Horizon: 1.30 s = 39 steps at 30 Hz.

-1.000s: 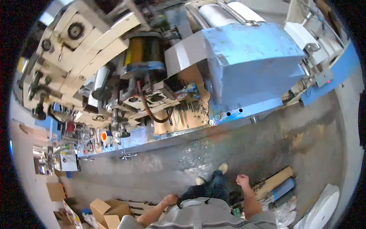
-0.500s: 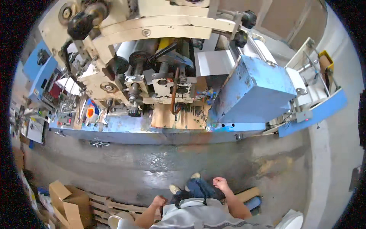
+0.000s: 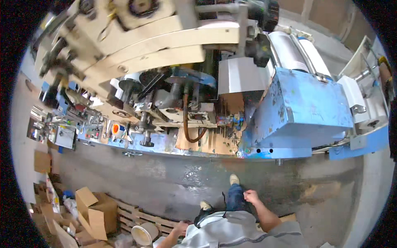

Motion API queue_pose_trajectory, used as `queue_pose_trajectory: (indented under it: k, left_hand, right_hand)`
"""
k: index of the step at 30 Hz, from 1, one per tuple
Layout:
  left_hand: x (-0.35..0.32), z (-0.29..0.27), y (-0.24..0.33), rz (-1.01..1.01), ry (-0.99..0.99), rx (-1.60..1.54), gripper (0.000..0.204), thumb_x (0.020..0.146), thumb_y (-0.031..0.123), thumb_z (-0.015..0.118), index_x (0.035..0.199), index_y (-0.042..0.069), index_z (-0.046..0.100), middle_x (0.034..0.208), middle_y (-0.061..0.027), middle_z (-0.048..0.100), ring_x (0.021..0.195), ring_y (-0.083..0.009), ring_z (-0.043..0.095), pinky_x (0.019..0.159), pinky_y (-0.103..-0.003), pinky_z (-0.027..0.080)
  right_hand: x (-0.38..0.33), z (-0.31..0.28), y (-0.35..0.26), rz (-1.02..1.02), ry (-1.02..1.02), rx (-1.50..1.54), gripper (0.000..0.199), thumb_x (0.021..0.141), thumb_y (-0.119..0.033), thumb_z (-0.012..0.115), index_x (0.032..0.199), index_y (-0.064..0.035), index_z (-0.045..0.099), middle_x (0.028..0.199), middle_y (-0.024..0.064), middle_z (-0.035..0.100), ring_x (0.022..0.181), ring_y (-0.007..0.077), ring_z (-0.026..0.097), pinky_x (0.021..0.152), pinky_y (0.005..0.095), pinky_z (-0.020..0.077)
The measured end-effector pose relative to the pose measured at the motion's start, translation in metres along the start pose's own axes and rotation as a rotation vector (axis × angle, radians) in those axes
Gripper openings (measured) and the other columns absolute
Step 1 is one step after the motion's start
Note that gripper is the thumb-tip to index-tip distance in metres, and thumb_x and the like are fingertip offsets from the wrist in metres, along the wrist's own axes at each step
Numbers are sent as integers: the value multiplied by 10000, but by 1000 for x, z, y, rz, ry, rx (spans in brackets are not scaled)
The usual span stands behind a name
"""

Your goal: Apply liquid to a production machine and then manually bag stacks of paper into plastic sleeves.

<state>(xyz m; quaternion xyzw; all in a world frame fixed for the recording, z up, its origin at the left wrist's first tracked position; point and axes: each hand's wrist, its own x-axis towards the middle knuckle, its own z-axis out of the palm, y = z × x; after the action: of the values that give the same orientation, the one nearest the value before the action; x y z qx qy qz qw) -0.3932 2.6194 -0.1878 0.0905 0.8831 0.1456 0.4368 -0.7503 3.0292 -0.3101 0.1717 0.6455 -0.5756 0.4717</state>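
My right hand (image 3: 251, 196) hangs at my side over the floor, its fingers curled in and nothing visible in them. Low on the other side, my left hand (image 3: 180, 228) hangs close to my grey shirt, near a wooden pallet; its fingers are blurred. Neither hand touches the large cream and blue roller machine (image 3: 161, 43) in front of me. A brown hose (image 3: 185, 120) loops down at the machine's middle, above stained cardboard (image 3: 219, 141). To the right stands its blue metal housing (image 3: 308, 99), beside white rolls (image 3: 287, 51).
Behind me on the left are the pallet (image 3: 138, 219), an open cardboard box (image 3: 103, 217) and a white bucket (image 3: 144, 234). The machine's blue base ledge (image 3: 161, 142) runs across ahead, with an orange-and-white tub (image 3: 118, 130) on it. Grey floor (image 3: 144, 173) lies between.
My view has shifted, so the machine looks closer and its right-hand housing has slid rightward in the picture. My feet have changed position, one now well ahead of the other. Both hands stay low.
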Motion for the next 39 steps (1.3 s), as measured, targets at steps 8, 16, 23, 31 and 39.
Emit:
queue_pose_trajectory:
  k: [8, 16, 23, 31, 39]
  left_hand:
    - [41, -54, 70, -404, 76, -1064, 662, 809, 508, 635, 1250, 16, 586, 1295, -193, 581, 1172, -321, 542, 1002, -428, 408]
    - [45, -95, 116, -541, 53, -1258, 535, 741, 441, 694, 1139, 83, 687, 1121, -173, 687, 1026, -261, 639, 857, -387, 496]
    - [26, 17, 149, -693, -41, -1468, 590, 675, 419, 747, 1151, 76, 679, 1176, -118, 674, 1005, -224, 650, 796, -404, 530]
    - [-20, 86, 222, -616, 549, -2215, 211, 741, 238, 697, 700, 46, 619, 560, -10, 534, 420, -115, 446, 383, -317, 333]
    - [-5, 170, 266, -630, 1061, -2167, 296, 730, 72, 491, 928, 40, 709, 645, -83, 590, 496, -166, 519, 407, -364, 368]
  right_hand:
    - [34, 6, -113, -5, -37, -98, 177, 889, -201, 673, 971, -46, 653, 771, 24, 651, 633, 110, 629, 511, 240, 503]
    - [42, -48, -101, 131, -23, -305, 151, 897, -213, 670, 953, -75, 651, 775, 8, 649, 629, 102, 630, 515, 261, 525]
    - [15, -12, -117, 126, -35, -404, 62, 878, -130, 666, 898, -79, 638, 711, 33, 623, 567, 127, 603, 437, 266, 478]
    - [-28, 112, -128, -2, -271, -829, 162, 911, -145, 641, 988, -4, 624, 767, 92, 651, 604, 168, 631, 487, 303, 528]
    - [-82, 281, -92, -65, -602, -1075, 190, 906, -200, 658, 993, -32, 641, 812, 64, 654, 724, 160, 632, 636, 300, 532]
